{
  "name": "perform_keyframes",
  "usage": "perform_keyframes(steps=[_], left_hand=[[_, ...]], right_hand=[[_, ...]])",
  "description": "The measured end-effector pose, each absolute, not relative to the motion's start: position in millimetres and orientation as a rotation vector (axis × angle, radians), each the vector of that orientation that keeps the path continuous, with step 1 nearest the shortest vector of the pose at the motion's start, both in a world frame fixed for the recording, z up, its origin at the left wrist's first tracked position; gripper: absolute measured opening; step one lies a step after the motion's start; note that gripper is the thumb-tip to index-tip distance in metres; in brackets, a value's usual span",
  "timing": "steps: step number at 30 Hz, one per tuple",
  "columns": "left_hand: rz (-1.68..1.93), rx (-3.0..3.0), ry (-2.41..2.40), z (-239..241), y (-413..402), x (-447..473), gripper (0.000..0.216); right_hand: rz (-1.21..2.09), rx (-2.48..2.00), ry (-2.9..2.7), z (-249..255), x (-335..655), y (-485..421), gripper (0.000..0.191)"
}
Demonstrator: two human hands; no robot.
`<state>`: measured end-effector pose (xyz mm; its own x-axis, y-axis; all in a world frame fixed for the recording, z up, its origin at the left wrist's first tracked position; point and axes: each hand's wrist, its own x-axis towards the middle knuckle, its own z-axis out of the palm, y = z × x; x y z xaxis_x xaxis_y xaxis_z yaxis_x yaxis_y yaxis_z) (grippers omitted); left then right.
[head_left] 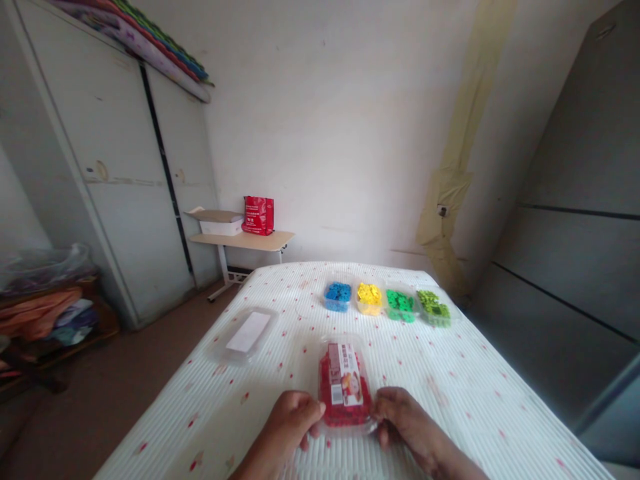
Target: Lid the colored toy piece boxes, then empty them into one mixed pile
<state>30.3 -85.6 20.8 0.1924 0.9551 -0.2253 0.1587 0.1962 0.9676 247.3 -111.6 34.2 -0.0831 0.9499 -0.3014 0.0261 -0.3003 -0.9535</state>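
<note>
A clear plastic container (361, 415) filled with red pieces lies in front of me, a printed label on its lid. At its left near corner my left hand (296, 415) pinches the rim between thumb and fingers. My right hand (397, 417) is closed on the rim at the right near corner. Whether the lid is fully pressed down cannot be made out. Farther back stand open clear containers of blue pieces (338, 293), yellow pieces (369, 295), green pieces (401, 302) and light green pieces (433, 308).
To the left lies a clear plastic lid (270, 330) with a white label, on the white patterned cover (210, 413). Beyond the far edge, a small table (250, 240) holds a red bag (259, 215) and a white box (220, 227). A grey cabinet (575, 200) stands at right.
</note>
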Motion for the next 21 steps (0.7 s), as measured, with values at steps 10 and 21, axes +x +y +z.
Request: perform_keyframes(steps=[10, 21], left_hand=[[0.756, 1.350, 1.271, 9.9, -80.3, 31.9, 0.049], [0.753, 1.470, 1.219, 7.2, -85.4, 29.9, 0.049]], right_hand=[[1.563, -1.333, -1.104, 30.4, 250.9, -107.3, 0.015], [1.599, -1.280, -1.199, 30.5, 252.0, -109.7, 0.017]])
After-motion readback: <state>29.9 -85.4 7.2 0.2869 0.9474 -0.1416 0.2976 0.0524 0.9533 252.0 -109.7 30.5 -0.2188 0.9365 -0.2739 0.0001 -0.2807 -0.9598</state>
